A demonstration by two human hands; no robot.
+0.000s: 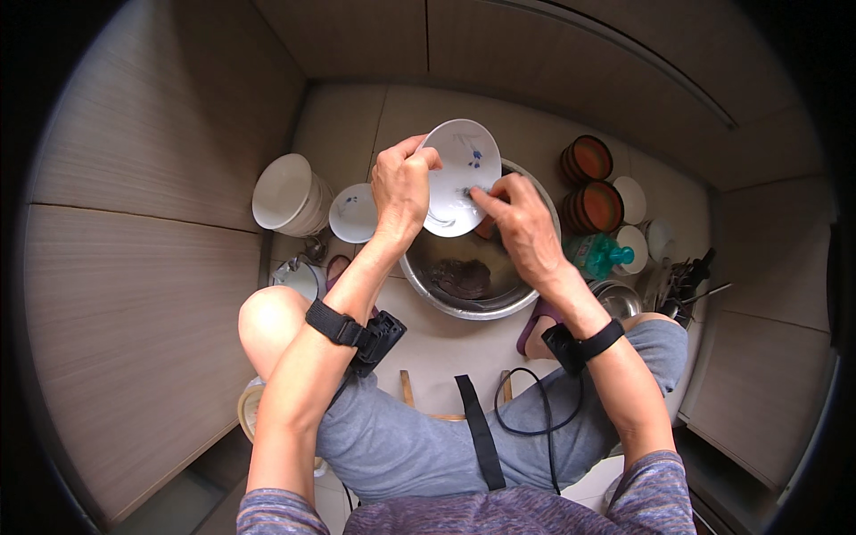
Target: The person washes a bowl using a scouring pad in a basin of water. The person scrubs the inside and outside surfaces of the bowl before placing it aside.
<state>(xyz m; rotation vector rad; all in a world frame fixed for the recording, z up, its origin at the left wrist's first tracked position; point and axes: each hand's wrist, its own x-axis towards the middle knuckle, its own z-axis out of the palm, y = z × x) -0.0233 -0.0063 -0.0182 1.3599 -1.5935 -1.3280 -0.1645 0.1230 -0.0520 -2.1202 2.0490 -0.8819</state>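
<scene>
A white plate with a blue flower pattern point(461, 157) is tilted above a round metal basin point(435, 302). My left hand point(403, 190) grips the plate's left rim, thumb on its upper face. The fingers of my right hand point(520, 224) press a small dark grey scrap, perhaps a scouring pad, against the plate's lower part; the fingers partly hide it. Murky liquid fills the basin, and a dark rounded thing point(461, 277) lies in it. Part of an orange-brown item shows behind the plate.
Left on the floor are stacked white bowls point(284, 192), a patterned white plate point(353, 214) and a white container point(301, 279). At right stand stacked orange-brown bowls point(600, 206), a green bottle point(595, 256), white dishes point(628, 198), metal bowls point(616, 299) and dark-handled utensils point(689, 284). Cabinets enclose the floor.
</scene>
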